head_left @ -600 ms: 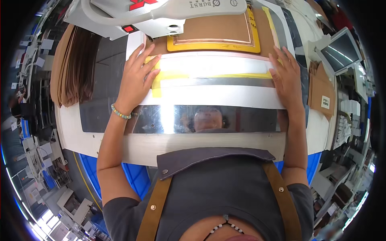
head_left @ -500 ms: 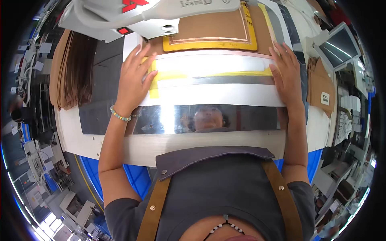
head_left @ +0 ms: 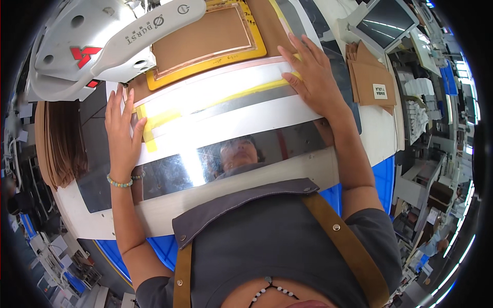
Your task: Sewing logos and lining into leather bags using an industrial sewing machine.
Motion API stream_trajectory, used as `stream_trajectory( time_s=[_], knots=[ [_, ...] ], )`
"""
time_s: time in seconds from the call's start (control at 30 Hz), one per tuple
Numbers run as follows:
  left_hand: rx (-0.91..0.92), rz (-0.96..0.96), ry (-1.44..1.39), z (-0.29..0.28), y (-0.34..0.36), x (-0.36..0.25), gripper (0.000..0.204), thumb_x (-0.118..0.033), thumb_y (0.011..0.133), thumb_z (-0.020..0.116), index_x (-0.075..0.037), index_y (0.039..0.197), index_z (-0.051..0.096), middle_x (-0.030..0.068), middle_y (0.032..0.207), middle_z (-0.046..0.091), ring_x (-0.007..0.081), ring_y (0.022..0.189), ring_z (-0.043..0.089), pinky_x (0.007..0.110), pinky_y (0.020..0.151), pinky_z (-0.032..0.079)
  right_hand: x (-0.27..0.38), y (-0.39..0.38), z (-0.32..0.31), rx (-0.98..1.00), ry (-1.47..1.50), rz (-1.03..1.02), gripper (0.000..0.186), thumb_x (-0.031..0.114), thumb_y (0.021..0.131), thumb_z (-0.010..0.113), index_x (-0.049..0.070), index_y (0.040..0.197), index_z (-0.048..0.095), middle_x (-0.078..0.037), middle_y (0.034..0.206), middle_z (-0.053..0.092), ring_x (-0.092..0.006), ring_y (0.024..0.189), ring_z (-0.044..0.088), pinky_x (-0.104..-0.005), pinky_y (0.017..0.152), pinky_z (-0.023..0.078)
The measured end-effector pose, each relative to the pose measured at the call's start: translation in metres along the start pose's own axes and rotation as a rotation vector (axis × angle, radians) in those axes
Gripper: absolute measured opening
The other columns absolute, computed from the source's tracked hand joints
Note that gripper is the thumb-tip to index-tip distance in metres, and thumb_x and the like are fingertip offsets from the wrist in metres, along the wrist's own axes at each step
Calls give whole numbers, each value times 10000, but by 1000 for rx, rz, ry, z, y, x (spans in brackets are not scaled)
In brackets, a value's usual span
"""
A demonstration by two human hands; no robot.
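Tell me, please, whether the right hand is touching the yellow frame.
Apart: the head view shows brown surface between the right hand and the yellow frame.

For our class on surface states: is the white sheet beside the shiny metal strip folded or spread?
Spread, where it shows: the white sheet runs flat between the left hand and right hand, no fold showing.

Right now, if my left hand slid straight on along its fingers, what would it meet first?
Probably the bulky white machine housing with the red mark, just beyond the fingertips of your left hand. How high its lower edge sits is unclear, so the hand might slip beneath.
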State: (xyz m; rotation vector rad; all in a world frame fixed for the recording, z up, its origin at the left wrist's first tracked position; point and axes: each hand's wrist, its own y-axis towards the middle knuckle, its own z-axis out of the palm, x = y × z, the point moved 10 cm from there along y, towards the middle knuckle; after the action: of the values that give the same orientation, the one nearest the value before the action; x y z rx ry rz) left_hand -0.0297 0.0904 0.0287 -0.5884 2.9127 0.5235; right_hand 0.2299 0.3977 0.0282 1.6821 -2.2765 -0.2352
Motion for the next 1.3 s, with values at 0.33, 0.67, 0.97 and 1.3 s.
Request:
stream_trajectory(
  time_s=[0.33,0.67,0.97,1.3],
  knots=[
    [-141,-29,16,-21,-4,13,422,-152,1029,666,-53,1439,683,166,1608,567,407,1493,492,488,1231,390,3,4,-6,-7,-14,-27,493,349,1110,572,134,1553,605,-130,1718,415,-364,1606,315,-494,1297,244],
    [-2,-16,101,-1,-10,16,599,-506,1045,648,-166,1538,637,188,1710,425,428,1583,350,541,1236,348,4,0,12,158,-113,16,533,413,1151,455,172,1618,541,-64,1766,358,-315,1658,222,-507,1344,169],
    [10,-14,12,-5,-7,11,524,-347,1033,685,-183,1530,654,159,1727,421,424,1596,346,535,1284,301,5,0,5,92,-36,24,540,442,1151,457,171,1609,551,-73,1747,392,-332,1638,269,-498,1337,188],
    [14,22,9,-3,-2,6,494,-333,1004,737,-166,1467,705,133,1688,482,394,1587,363,520,1268,337,-1,-3,4,103,-59,13,513,442,1132,511,187,1567,605,-91,1719,436,-358,1616,308,-508,1311,230]
  ],
)
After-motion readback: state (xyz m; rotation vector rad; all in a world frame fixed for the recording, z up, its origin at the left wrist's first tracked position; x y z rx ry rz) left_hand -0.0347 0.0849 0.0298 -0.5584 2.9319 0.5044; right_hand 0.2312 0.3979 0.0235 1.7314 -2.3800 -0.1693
